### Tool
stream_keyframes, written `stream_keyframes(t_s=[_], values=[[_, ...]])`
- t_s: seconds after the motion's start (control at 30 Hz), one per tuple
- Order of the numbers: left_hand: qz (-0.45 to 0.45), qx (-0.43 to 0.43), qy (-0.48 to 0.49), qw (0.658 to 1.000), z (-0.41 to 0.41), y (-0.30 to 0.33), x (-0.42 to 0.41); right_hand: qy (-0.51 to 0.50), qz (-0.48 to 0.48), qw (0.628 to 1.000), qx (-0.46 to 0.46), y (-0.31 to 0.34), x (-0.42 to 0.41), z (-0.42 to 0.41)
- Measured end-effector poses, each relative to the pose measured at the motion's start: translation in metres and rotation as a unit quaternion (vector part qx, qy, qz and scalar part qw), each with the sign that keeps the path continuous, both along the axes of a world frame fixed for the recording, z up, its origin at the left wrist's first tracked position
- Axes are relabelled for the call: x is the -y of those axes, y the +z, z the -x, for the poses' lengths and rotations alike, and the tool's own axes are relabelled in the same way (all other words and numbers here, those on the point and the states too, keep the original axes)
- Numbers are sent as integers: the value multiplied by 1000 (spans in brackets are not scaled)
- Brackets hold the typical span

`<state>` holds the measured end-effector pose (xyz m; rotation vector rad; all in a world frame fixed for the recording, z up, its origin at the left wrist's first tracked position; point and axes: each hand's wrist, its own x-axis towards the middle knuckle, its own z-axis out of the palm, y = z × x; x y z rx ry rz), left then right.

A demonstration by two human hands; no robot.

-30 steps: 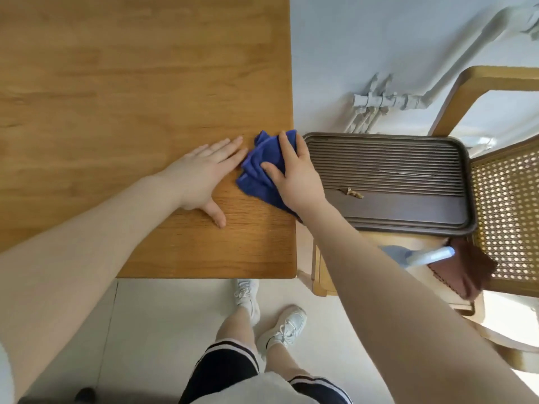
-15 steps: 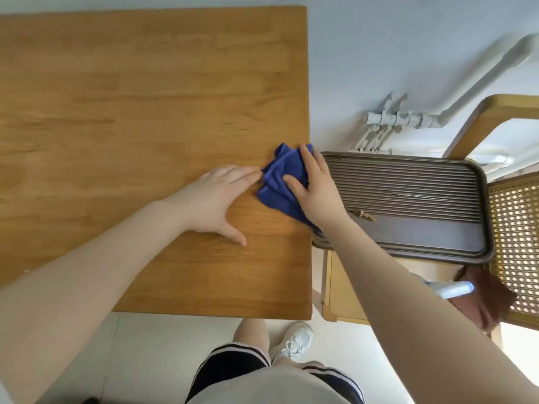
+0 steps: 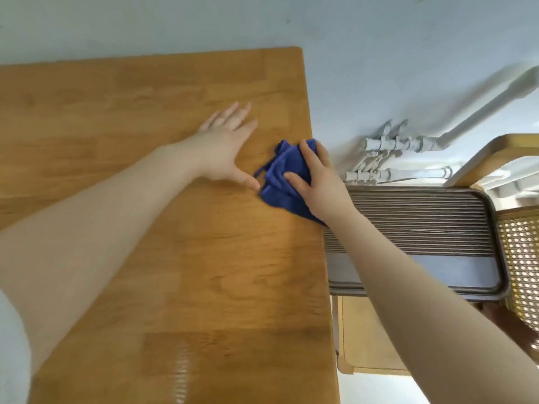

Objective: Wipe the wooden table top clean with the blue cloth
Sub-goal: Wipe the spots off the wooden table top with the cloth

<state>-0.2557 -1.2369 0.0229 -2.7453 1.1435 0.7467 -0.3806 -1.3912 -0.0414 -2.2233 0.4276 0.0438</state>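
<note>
The wooden table top (image 3: 163, 258) fills the left and middle of the head view. A crumpled blue cloth (image 3: 284, 173) lies on it close to the right edge. My right hand (image 3: 318, 182) presses down on the cloth with straight fingers spread over it. Just left of the cloth, my left hand (image 3: 224, 147) lies flat on the wood, fingers straight and pointing away from me, thumb near the cloth.
A dark ribbed tray (image 3: 423, 237) sits right of the table on a lower wooden seat (image 3: 367, 339). A cane-backed chair (image 3: 522, 258) stands at the far right. White pipes (image 3: 408, 147) run along the pale wall behind the table.
The cloth under my right hand has slid along the table's right edge away from me. My left hand has moved forward on the wood, and the view has tilted up.
</note>
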Motion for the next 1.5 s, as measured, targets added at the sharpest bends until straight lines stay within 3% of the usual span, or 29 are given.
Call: stream_keyframes(t_s=[0.1, 0.23, 0.37, 0.67, 0.83, 0.97, 1.13, 1.27, 1.37, 1.5], values=[[8, 32, 4, 999, -30, -6, 16, -24, 6, 999, 22, -3, 22, -73], [-48, 90, -14, 995, -54, -12, 24, -38, -32, 998, 45, -7, 28, -81], [-42, 30, -20, 998, -64, -19, 24, -50, -55, 994, 76, -9, 28, -72], [-27, 6, -17, 999, -70, -22, 26, -19, 21, 999, 43, -5, 68, -201], [-36, 7, -13, 999, -70, -18, 30, 19, 114, 993, -1, -1, 39, -128], [-30, 7, -3, 1000, -70, -18, 30, 92, 155, 983, 27, -4, 24, -70], [-31, 61, 8, 998, -60, -12, 27, 47, 129, 990, 36, -8, 35, -114], [0, 123, 66, 990, -21, -9, 10, 29, 68, 996, 45, -6, 25, -81], [38, 88, 72, 993, 18, -7, -4, 45, -45, 997, 42, -4, 12, -11], [73, -4, 76, 994, 75, 1, -22, 91, -65, 993, 41, -7, -13, 64]])
